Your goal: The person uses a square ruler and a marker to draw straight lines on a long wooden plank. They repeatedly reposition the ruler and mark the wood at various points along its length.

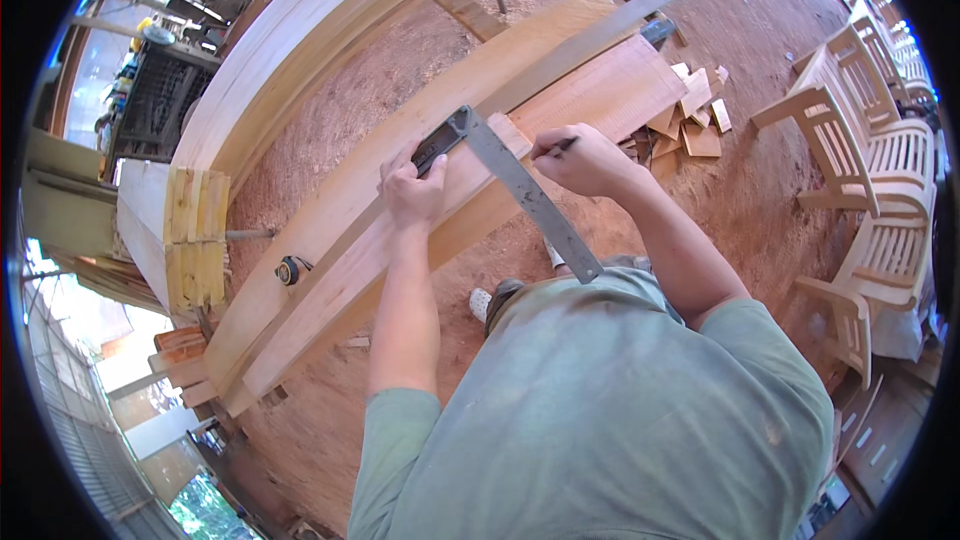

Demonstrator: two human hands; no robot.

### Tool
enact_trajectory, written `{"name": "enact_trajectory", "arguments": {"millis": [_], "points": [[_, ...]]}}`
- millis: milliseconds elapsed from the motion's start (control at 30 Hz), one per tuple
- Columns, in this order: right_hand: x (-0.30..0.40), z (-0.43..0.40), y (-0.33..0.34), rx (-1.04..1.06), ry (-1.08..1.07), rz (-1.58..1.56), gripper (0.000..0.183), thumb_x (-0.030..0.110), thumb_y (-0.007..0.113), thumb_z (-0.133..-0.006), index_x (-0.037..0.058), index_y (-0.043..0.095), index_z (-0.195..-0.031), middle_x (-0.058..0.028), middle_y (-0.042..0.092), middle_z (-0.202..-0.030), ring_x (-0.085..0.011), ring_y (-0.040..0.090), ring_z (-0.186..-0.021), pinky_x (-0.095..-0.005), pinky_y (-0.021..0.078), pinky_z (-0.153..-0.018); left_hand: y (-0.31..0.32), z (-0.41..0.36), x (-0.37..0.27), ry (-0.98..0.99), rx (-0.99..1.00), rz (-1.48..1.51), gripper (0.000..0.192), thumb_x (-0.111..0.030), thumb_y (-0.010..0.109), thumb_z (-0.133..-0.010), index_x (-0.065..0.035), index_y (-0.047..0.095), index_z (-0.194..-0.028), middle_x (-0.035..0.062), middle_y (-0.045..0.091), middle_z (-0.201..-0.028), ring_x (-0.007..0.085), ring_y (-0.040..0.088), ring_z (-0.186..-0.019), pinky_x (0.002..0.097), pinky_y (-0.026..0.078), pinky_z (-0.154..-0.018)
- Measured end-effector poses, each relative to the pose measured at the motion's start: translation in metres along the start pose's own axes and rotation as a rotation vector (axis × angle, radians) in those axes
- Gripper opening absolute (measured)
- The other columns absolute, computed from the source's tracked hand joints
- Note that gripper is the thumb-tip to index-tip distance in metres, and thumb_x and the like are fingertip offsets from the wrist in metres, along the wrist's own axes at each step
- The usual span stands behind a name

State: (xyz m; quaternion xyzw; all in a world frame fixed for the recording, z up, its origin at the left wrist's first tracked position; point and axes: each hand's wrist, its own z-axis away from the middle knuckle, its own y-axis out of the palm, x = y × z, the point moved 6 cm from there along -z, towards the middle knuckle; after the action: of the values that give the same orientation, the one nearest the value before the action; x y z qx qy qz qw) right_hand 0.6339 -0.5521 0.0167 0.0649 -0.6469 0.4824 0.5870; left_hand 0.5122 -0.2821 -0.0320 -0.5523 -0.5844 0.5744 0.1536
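Observation:
My left hand (414,186) grips the dark stock of a try square (525,191) against a pale wooden board (457,176). The square's long metal blade crosses the board and juts out past its near edge towards my shirt. Just right of the blade, my right hand (581,159) is closed around a short dark marking tool, perhaps a pencil; its tip is hidden. A tape measure (287,271) lies on the long wooden plank (330,199) beyond the board, to the left of my hands.
A wide reddish board (600,86) and a long greyish strip (592,41) extend to the upper right. Wood offcuts (694,116) are heaped beside them. Stacked thick timbers (300,37) stand at the upper left. Slatted wooden chairs (847,112) line the right side.

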Motion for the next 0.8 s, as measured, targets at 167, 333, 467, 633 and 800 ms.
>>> {"name": "enact_trajectory", "arguments": {"millis": [167, 333, 467, 633, 800], "points": [[-0.067, 0.058, -0.026, -0.215, 0.173, -0.336, 0.023, 0.016, 0.068, -0.106, -0.0016, 0.073, -0.120, -0.0054, 0.076, -0.102, -0.0131, 0.069, -0.098, -0.0312, 0.0550, -0.088, 0.002, -0.002, 0.000, -0.033, -0.015, 0.080, 0.048, -0.029, 0.086, -0.086, -0.0056, 0.079, -0.128, 0.0126, 0.079, -0.125, 0.0352, 0.068, -0.121, 0.0471, 0.052, -0.108], [-0.140, 0.108, -0.038, -0.391, 0.201, -0.493, 0.024, 0.013, 0.066, -0.107, -0.0032, 0.072, -0.123, -0.0062, 0.075, -0.102, -0.0139, 0.069, -0.098, -0.0289, 0.0544, -0.090, 0.009, -0.009, 0.000, -0.059, 0.027, 0.025, 0.048, -0.030, 0.087, -0.086, -0.0092, 0.079, -0.128, 0.0122, 0.080, -0.122, 0.0360, 0.068, -0.120, 0.0481, 0.053, -0.107], [-0.147, 0.123, -0.048, -0.475, 0.274, -0.450, 0.022, 0.014, 0.065, -0.107, -0.0012, 0.073, -0.120, -0.0041, 0.074, -0.101, -0.0118, 0.066, -0.094, -0.0286, 0.0531, -0.086, 0.017, -0.011, -0.011, -0.040, 0.020, 0.047, 0.048, -0.032, 0.087, -0.087, -0.0109, 0.079, -0.129, 0.0127, 0.080, -0.121, 0.0360, 0.068, -0.119, 0.0487, 0.053, -0.106], [-0.131, 0.101, -0.048, -0.529, 0.181, -0.533, 0.025, 0.015, 0.063, -0.108, -0.0044, 0.072, -0.122, -0.0057, 0.074, -0.101, -0.0125, 0.067, -0.097, -0.0289, 0.0532, -0.089, 0.020, -0.009, -0.004, 0.018, -0.013, 0.077, 0.048, -0.035, 0.087, -0.088, -0.0118, 0.079, -0.130, 0.0133, 0.080, -0.120, 0.0350, 0.069, -0.119, 0.0491, 0.053, -0.106], [-0.116, 0.062, -0.034, -0.527, 0.074, -0.602, 0.029, 0.016, 0.063, -0.109, -0.0060, 0.071, -0.125, -0.0084, 0.076, -0.104, -0.0137, 0.068, -0.098, -0.0292, 0.0540, -0.090, 0.018, -0.009, -0.010, 0.007, 0.019, 0.059, 0.051, -0.038, 0.086, -0.089, -0.0122, 0.079, -0.132, 0.0135, 0.080, -0.120, 0.0339, 0.069, -0.120, 0.0494, 0.052, -0.106]]}}
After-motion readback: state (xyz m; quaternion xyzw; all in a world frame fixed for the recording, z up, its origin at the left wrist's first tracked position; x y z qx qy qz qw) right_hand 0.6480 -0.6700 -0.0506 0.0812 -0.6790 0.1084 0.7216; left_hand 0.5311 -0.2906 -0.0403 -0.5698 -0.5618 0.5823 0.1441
